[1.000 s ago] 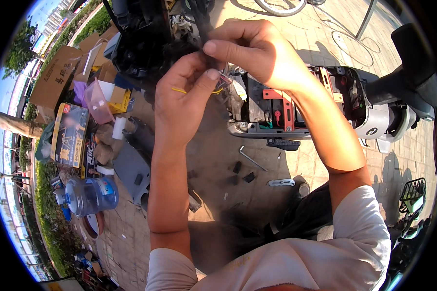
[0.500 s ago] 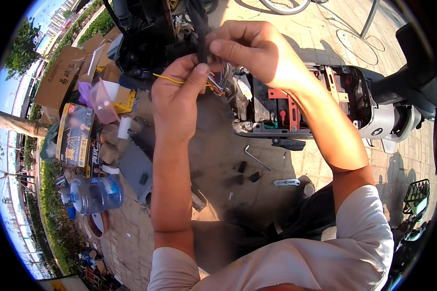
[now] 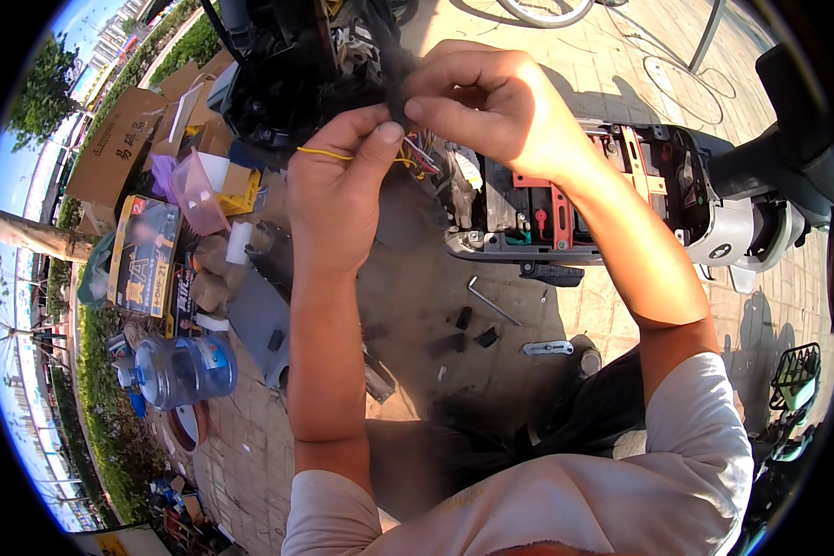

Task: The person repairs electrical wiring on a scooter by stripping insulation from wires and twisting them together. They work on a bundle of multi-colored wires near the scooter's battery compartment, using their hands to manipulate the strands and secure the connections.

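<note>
My left hand (image 3: 338, 190) is closed, its thumb pressed against the fingers on a yellow wire (image 3: 322, 152). One end of the wire sticks out to the left of the hand. My right hand (image 3: 500, 107) is pinched just beside it, thumb against fingertips; what lies between them is too dark and blurred to make out. Below the fingertips hangs a bundle of coloured wires (image 3: 423, 156), partly hidden by my left thumb. Behind the hands stands the dark front part of a scooter (image 3: 283, 102), with a blurred black strand running down to the fingers.
An opened scooter body with red brackets (image 3: 561, 218) lies to the right. On the paving are a hex key (image 3: 493, 304), a utility knife (image 3: 547, 348) and black scraps (image 3: 486, 336). A water jug (image 3: 185, 372) and cardboard boxes (image 3: 111, 153) stand left.
Both hands keep their pinched grips. The right fingertips have shifted slightly right and down, and the yellow wire's free end sits a little lower.
</note>
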The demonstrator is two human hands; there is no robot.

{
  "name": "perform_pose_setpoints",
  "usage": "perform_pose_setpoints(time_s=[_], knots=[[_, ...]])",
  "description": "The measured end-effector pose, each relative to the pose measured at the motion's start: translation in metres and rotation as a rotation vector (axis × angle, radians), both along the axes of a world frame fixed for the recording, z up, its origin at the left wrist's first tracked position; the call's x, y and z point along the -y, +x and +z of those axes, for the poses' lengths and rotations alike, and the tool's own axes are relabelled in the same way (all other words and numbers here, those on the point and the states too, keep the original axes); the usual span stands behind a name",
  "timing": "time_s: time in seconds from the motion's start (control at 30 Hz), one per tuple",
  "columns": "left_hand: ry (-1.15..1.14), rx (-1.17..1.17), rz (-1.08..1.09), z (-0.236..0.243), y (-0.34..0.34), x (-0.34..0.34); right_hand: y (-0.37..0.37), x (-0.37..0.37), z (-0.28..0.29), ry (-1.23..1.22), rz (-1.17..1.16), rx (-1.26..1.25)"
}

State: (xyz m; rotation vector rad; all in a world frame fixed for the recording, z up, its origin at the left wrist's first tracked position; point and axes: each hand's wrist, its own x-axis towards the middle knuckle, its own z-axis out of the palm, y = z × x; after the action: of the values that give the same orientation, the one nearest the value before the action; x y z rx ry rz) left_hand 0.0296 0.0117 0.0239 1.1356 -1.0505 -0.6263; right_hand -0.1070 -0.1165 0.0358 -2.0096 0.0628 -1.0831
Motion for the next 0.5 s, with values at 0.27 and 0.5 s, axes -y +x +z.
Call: perform_pose_setpoints(time_s=[0.27, 0.5], knots=[[-0.003, 0.045, 0.090, 0.0040, -0.0094, -0.0023, 0.0004, -0.0002, -0.0032, 0.051, -0.002, 0.018], [0.002, -0.004, 0.041, 0.0026, -0.0080, -0.0010, -0.0020, 0.0004, 0.0007, 0.030, 0.041, 0.006]])
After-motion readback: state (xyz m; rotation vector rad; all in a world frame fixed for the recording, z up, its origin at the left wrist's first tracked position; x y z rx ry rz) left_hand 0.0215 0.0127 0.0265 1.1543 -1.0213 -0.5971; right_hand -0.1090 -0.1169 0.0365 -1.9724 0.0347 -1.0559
